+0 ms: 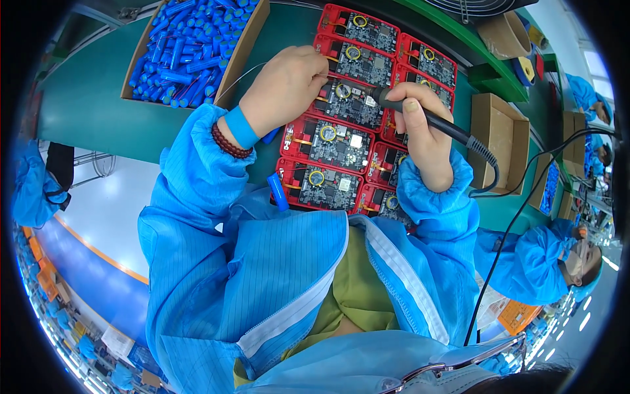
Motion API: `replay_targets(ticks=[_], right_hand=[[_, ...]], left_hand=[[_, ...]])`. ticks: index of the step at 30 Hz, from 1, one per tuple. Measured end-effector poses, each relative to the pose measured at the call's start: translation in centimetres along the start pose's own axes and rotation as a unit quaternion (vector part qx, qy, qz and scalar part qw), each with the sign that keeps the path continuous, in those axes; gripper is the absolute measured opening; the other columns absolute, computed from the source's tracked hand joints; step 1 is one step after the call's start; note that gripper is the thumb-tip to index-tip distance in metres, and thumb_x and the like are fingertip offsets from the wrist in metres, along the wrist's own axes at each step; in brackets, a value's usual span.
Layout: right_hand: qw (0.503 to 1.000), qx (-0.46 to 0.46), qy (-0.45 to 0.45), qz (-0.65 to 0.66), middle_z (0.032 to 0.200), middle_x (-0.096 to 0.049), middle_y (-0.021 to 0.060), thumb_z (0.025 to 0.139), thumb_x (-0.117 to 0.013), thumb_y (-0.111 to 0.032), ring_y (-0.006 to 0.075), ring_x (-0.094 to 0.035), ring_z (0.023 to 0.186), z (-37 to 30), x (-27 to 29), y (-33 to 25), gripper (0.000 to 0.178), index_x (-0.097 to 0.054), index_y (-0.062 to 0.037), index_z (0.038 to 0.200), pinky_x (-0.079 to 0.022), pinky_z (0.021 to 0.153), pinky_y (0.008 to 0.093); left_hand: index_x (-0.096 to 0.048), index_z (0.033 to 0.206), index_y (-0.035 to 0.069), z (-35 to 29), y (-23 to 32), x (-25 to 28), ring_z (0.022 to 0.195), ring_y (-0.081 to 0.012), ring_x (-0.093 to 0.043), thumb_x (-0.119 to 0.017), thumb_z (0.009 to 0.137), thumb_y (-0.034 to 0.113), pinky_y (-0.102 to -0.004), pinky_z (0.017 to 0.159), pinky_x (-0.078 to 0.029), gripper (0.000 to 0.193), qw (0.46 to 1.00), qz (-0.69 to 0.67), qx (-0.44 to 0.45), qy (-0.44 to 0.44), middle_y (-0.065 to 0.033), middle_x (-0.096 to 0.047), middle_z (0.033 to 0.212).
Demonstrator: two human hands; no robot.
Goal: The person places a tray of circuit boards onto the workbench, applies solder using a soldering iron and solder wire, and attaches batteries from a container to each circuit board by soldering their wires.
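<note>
Rows of red cases (289,146) lie in front of me, each holding a dark circuit board (340,146) with a yellow ring on it. My right hand (426,134) grips a soldering iron (446,126) by its black handle, its tip end pointing left over a board in the middle of the left column. Pinched in my left hand (282,84) is thin solder wire (244,75), which trails back toward the left. The fingertips of that hand are close above the same board. One blue cylindrical battery (278,192) lies by the near left case, and another is partly hidden under my left wrist.
A cardboard box (248,49) full of blue batteries stands at the far left. Another cardboard box (482,134) is right of the cases, near the iron's black cable (489,161). A green shelf (433,29) runs along the back. A co-worker in blue (531,259) sits at the right.
</note>
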State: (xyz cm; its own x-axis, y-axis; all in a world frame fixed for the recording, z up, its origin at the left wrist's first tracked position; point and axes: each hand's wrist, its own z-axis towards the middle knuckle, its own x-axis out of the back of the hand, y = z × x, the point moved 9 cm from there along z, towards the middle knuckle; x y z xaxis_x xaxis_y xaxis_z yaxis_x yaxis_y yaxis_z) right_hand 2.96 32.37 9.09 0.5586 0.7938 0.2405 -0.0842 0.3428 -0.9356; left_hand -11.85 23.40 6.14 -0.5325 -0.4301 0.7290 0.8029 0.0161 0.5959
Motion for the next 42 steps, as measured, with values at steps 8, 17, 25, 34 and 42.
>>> replay_targets(ticks=[8,17,25,34,42], right_hand=[[1.000,-0.007,-0.006,-0.004,0.072,-0.056,0.0010,0.094,-0.055,-0.019,0.0048,-0.048,0.058,0.0,-0.1,0.2,0.020,-0.063,-0.0014,0.098,-0.038,0.051,0.0211],[0.999,0.011,-0.026,-0.026,0.072,-0.056,0.0016,0.093,-0.055,-0.016,0.0067,-0.048,0.059,0.0,-0.4,-0.6,0.017,-0.063,-0.0014,0.097,-0.039,0.053,0.0234],[0.998,0.051,0.031,0.004,0.079,-0.058,0.0048,0.092,-0.055,-0.021,0.0081,-0.051,0.060,-2.3,2.0,-3.3,0.025,-0.062,0.0024,0.098,-0.040,0.054,0.0233],[0.981,0.102,0.167,-0.018,0.071,-0.053,0.0091,0.094,-0.050,-0.048,0.0109,-0.048,0.057,-6.5,5.9,-6.0,0.051,-0.058,0.0022,0.098,-0.035,0.053,0.0237],[0.974,0.114,0.194,-0.023,0.067,-0.048,0.0069,0.094,-0.050,-0.049,0.0117,-0.044,0.054,-7.7,7.8,-6.2,0.052,-0.056,0.0018,0.095,-0.031,0.051,0.0240]], left_hand=[[-0.060,0.081,0.000,0.0,0.3,-0.1,0.085,-0.0326,-0.055,-0.062,0.079,0.005,-0.0417,0.075,-0.045,0.006,1.000,0.020,0.000,-0.001,-0.0141,-0.057,0.082],[-0.060,0.080,0.001,-0.1,0.4,-0.1,0.085,-0.0327,-0.055,-0.062,0.079,0.006,-0.0420,0.075,-0.045,0.005,0.999,0.036,-0.002,0.005,-0.0133,-0.057,0.081],[-0.060,0.079,0.001,-0.1,0.2,0.4,0.083,-0.0329,-0.055,-0.062,0.079,0.006,-0.0425,0.074,-0.045,0.006,0.999,0.037,-0.005,0.013,-0.0137,-0.057,0.080],[-0.061,0.077,0.002,-0.5,1.9,1.2,0.080,-0.0337,-0.057,-0.060,0.077,0.008,-0.0430,0.073,-0.047,0.006,0.997,0.075,-0.011,0.033,-0.0154,-0.057,0.078],[-0.063,0.079,0.003,-3.2,4.2,12.6,0.080,-0.0314,-0.057,-0.065,0.076,0.005,-0.0387,0.071,-0.047,0.004,0.968,0.171,-0.038,0.179,-0.0121,-0.058,0.079]])
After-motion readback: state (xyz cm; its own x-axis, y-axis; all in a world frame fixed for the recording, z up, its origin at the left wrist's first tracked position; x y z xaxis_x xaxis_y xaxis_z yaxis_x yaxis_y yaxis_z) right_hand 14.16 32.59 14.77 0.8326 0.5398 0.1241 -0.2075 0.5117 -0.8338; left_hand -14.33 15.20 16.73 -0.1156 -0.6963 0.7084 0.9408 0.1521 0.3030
